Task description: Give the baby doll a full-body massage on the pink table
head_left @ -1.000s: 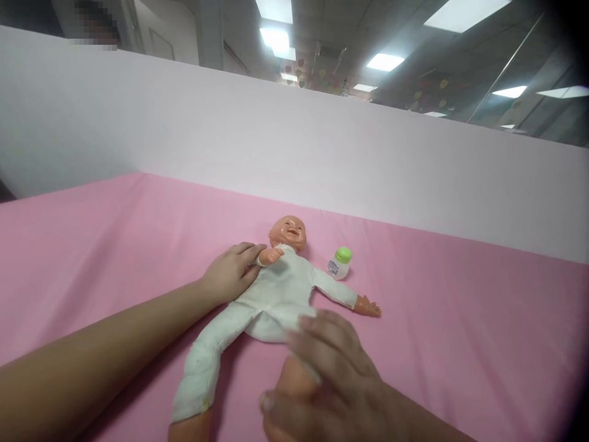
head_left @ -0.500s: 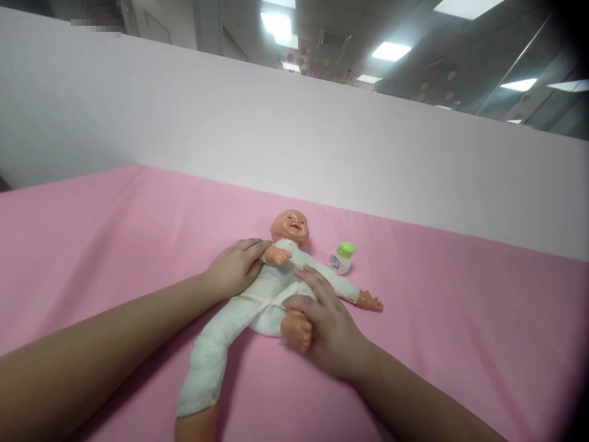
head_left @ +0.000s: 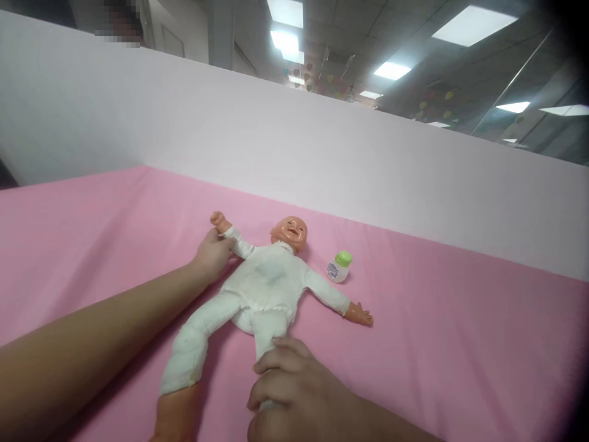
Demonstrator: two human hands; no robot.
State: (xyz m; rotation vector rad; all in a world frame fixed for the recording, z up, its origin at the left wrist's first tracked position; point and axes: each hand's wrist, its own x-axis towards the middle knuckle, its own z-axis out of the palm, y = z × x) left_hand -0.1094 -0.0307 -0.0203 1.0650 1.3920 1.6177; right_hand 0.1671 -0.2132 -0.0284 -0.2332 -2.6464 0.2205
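Note:
A baby doll (head_left: 267, 282) in a white bodysuit lies on its back on the pink sheet (head_left: 92, 233), head toward the far wall. My left hand (head_left: 211, 255) grips the doll's raised arm near the wrist, holding it out to the side. My right hand (head_left: 288, 393) is curled round the doll's lower leg close to me, hiding the foot. The doll's other arm stretches out to the right, its other leg lies bare-footed at the bottom. A small white bottle with a green cap (head_left: 339, 266) stands beside the doll's head.
A pale lilac partition wall (head_left: 322, 153) rises along the far edge of the pink surface. Ceiling lights show above it. A blurred person's head appears over the wall at the top left.
The doll's arm, bent over its chest before, is now pulled out and up by my left hand. My right hand moved from the doll's belly down to its leg, which now lies straight.

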